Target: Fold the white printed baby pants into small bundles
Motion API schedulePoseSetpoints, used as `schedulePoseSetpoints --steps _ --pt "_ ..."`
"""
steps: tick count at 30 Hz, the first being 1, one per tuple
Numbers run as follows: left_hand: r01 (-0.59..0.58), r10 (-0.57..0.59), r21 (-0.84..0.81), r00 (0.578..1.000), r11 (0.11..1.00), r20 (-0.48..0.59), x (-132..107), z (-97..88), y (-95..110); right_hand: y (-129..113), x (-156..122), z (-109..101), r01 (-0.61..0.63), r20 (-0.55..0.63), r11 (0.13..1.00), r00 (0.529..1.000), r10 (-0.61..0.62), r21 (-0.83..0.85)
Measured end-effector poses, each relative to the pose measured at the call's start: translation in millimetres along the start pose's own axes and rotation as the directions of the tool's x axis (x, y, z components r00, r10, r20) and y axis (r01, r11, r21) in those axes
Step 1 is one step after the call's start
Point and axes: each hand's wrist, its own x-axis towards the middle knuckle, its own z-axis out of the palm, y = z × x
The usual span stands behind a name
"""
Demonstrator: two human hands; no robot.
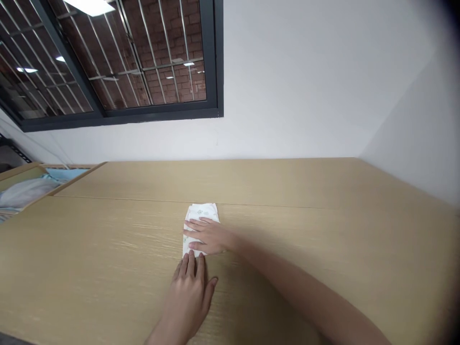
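A white, flat, folded piece (203,211) with small printed marks lies on the light wood-coloured surface (305,268); whether it is cloth or a padded sheet I cannot tell. My right hand (210,236) rests flat across its middle with the fingers stretched to the left, hiding part of it. Below, my left hand (189,287) lies palm down on the surface, fingers pointing away from me and thumb out to the right. Its fingertips reach the near edge of the white piece. Both hands are open and grasp nothing.
A long seam crosses the surface just beyond the white piece. Behind stand a white wall (287,86) and a dark-framed window (158,112) with metal bars. At the left, a wooden-edged compartment (79,177) contains pale blue and white bedding-like fabric (32,191).
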Motion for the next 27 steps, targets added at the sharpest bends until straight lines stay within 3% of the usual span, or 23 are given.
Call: schedulePoseSetpoints --steps 7,14,22,27 --pt "-0.018 0.018 -0.029 1.000 0.999 -0.013 -2.0 3.5 -3.0 42.5 4.0 -3.5 -0.052 -0.032 0.995 0.998 0.049 -0.080" --pt "0.000 -0.001 -0.127 1.000 0.992 -0.002 -0.8 4.1 -9.2 50.4 -0.4 -9.5 -0.094 -0.069 0.992 0.994 0.088 -0.082" --pt "-0.026 0.067 -0.343 0.992 0.939 0.109 9.1 -6.5 -58.1 45.7 -8.0 -4.2 -0.184 -0.226 0.976 0.962 0.154 -0.118" --pt "-0.074 0.105 -0.379 0.993 0.923 0.062 18.3 -5.4 -81.2 31.3 -23.4 -13.3 -0.199 -0.347 0.965 0.929 0.130 -0.171"
